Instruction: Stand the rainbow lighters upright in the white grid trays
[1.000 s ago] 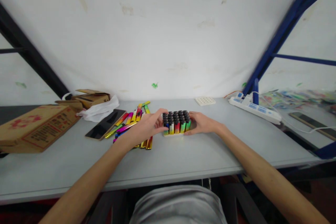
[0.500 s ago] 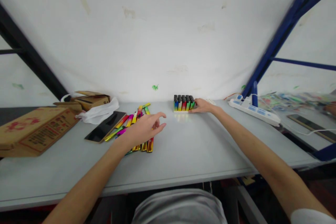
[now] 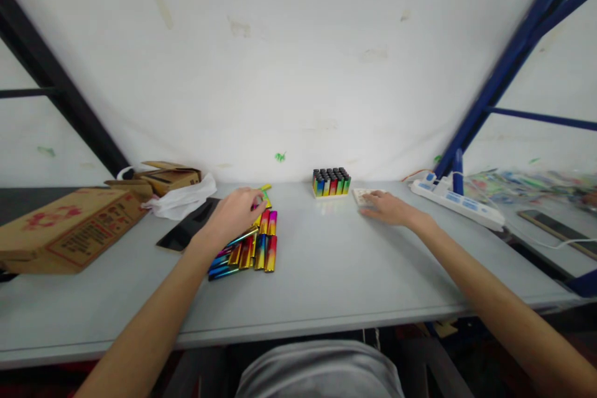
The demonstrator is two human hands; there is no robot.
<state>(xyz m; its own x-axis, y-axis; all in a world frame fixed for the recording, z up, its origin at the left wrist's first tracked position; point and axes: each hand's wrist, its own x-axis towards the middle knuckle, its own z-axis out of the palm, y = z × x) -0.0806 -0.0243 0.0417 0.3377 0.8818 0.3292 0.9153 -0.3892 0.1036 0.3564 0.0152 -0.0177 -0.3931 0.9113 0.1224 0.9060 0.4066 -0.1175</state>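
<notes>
My left hand (image 3: pixel 237 214) is over the pile of shiny multicoloured tubes (image 3: pixel 265 252), its fingers bent and closed at the upper part of the pile; what they hold, if anything, is hidden. My right hand (image 3: pixel 385 206) lies with fingers spread at a flat white tray (image 3: pixel 361 198), touching its near side. Between the hands, near the wall, a block of upright coloured lighters with black tops (image 3: pixel 331 183) stands in a pale base, with no hand on it.
A black phone (image 3: pixel 186 227) and a white plastic bag (image 3: pixel 184 198) lie left of the pile. Cardboard boxes (image 3: pixel 88 217) stand farther left. At the right are a white power strip (image 3: pixel 459 203), a blue frame (image 3: pixel 489 81) and another phone (image 3: pixel 557 230). Part of another person's hand shows at the far right edge.
My right hand has let go of the lighter block and moved right to the white tray. My left hand has drawn back left and up over the pile, its fingers now more closed.
</notes>
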